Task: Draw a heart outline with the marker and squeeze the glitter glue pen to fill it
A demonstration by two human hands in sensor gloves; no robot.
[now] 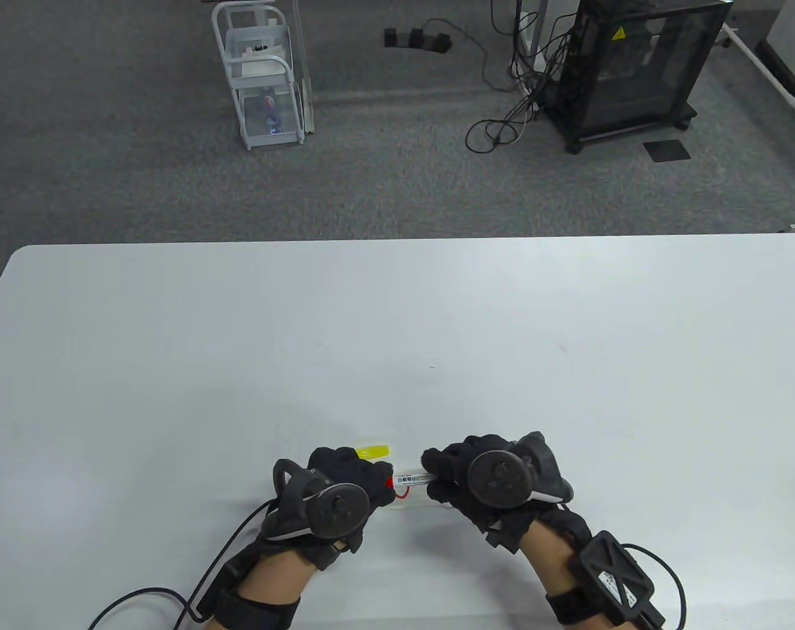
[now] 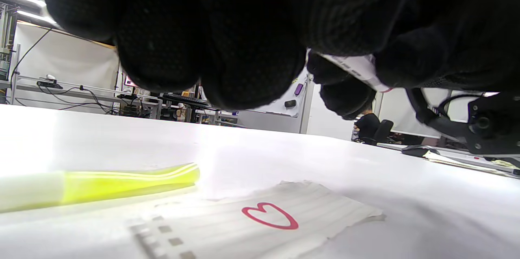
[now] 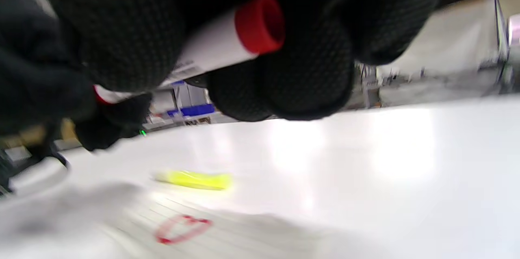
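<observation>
Gripping the marker: both hands, fingers curled.

My gloves are matt black knit cloth. The marker looks smooth plastic, the table glossy white, the ruled paper torn-edged.

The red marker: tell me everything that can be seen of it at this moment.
The red marker is a white barrel with a printed label and a red end. It is held level above the lined paper, gripped between the left hand and the right hand. A red part shows at the left hand's fingers; whether that is its cap going on cannot be told. It touches only the gloves.
</observation>
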